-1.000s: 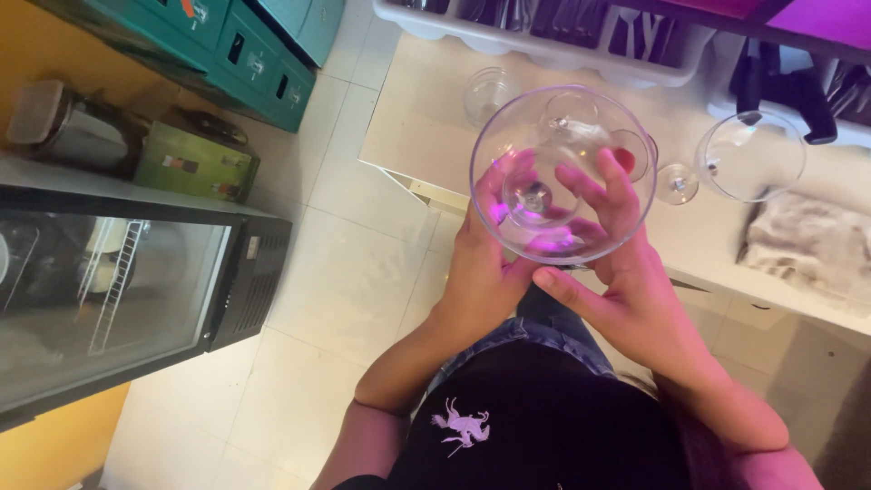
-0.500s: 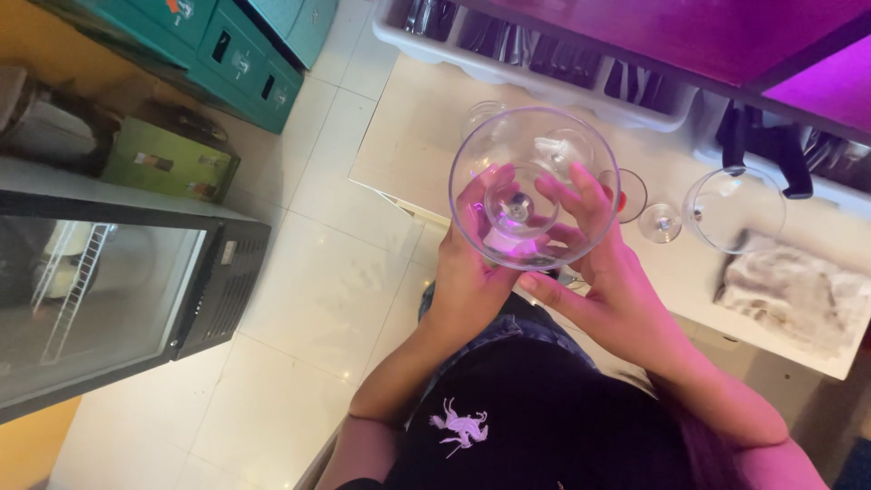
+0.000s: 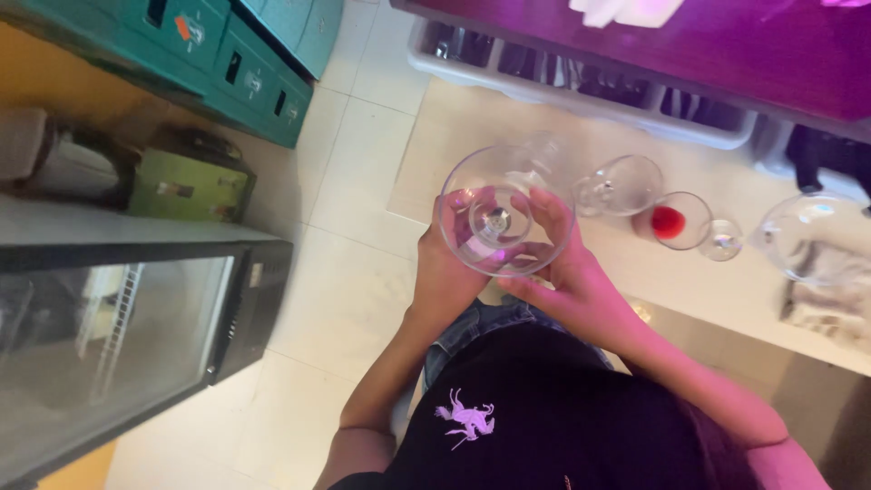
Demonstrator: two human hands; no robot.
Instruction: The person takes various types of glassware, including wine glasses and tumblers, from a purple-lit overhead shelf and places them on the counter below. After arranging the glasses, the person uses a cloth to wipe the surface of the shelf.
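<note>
Above a pale counter (image 3: 726, 290), the left hand (image 3: 449, 272) and right hand (image 3: 567, 281) are cupping a wine glass (image 3: 504, 218), fingers closed around its bowl, apparently steadying it for inspection.

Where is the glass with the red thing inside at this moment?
In the head view, the glass with the red thing lies on the pale counter, to the right of both hands, between a larger empty glass and a small glass.
</note>
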